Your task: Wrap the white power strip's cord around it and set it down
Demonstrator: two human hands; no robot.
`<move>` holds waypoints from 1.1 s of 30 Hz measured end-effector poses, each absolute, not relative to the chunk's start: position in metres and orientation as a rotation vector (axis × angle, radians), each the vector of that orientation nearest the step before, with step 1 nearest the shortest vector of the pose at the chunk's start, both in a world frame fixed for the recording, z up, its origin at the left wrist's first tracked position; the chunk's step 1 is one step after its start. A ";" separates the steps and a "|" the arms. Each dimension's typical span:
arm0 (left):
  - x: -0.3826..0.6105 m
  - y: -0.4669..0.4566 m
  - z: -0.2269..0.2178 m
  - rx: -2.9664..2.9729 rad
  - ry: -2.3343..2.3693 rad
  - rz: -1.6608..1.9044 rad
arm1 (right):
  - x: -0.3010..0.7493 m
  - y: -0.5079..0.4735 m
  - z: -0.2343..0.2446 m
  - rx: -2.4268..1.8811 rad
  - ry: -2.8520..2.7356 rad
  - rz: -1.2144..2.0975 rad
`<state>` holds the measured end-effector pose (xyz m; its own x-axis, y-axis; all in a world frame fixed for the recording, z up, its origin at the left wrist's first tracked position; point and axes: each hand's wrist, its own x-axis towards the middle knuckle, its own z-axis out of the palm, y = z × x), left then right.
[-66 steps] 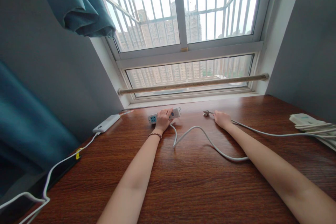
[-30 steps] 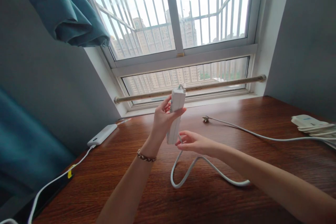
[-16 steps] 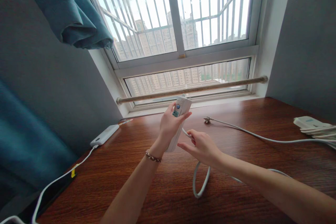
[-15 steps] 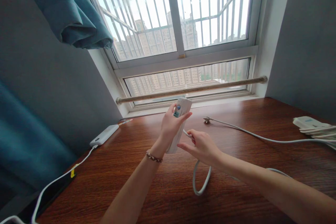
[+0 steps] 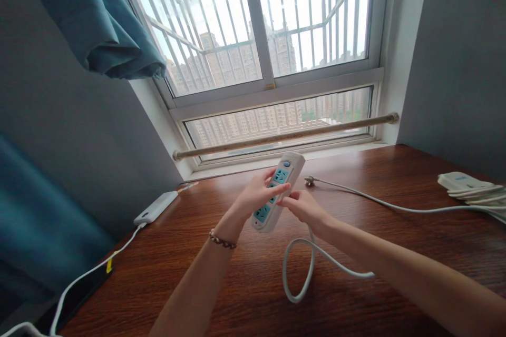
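Note:
My left hand (image 5: 255,192) is wrapped around a white power strip (image 5: 294,162) with turquoise sockets and a blue button. The strip is tilted above the table, its socket face turned toward me, and my thumb lies across the sockets. At the strip's right side, my right hand (image 5: 306,209) is closed, its thumb touching the edge. The strip's grey-white cord (image 5: 285,274) comes out below that hand and loops down over the table. Where the cord meets the strip is hidden by my fingers.
On the brown wooden table (image 5: 177,279), a plug (image 5: 310,181) lies beyond my right hand. A white device (image 5: 466,181) with wound cord is at the far right. A white power bank (image 5: 156,208) with a cable rests at the left edge. Behind is a window with a rail (image 5: 284,137).
The power strip has turned so its sockets face me more, and it has shifted slightly right. My right hand has moved closer against its side. The cord loop hangs more openly.

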<state>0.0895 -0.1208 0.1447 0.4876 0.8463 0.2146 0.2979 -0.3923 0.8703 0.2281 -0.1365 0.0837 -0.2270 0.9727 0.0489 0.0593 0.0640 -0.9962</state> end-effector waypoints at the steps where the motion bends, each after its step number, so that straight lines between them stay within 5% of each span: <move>1: 0.086 -0.122 0.146 1.909 0.907 0.831 | 0.229 -0.137 0.086 -1.050 -1.440 1.299; 8: 0.087 -0.120 0.150 1.820 1.006 0.775 | 0.244 -0.127 0.089 -0.737 -1.856 1.029; 16: 0.050 -0.095 0.146 2.178 1.497 0.980 | 0.291 -0.145 0.144 -0.771 -2.499 0.119; 26: 0.067 -0.133 0.162 2.535 1.007 0.413 | 0.311 -0.139 0.161 -0.566 -2.226 0.263; 33: 0.068 -0.134 0.160 2.289 0.771 0.507 | 0.309 -0.093 0.121 -0.848 -1.965 0.771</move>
